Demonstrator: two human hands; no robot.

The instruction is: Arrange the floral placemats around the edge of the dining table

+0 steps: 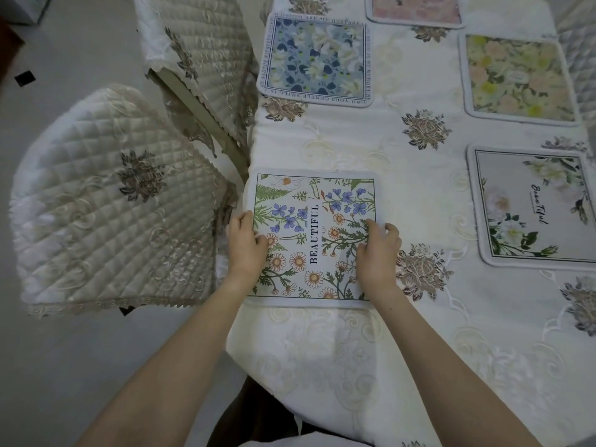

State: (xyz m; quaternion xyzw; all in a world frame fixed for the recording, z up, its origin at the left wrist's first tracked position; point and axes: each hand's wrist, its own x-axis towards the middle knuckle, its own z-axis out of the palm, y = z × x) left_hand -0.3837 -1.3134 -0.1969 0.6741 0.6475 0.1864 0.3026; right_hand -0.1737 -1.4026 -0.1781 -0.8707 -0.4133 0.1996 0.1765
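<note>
Both hands rest flat on the daisy placemat (314,237), fingers spread, not pinching anything: left hand (246,245) on its outer edge by the bench (354,350) rim, right hand (377,250) on the inner edge. Mat lies at bench's left edge, long axis running away from the person, approx parallel w/ the rim. Left hand is nearer the rim, so it likely sets alignment.

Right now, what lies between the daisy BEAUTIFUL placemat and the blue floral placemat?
Only bare tablecloth separates the daisy placemat from the blue placemat, per head view.
</note>
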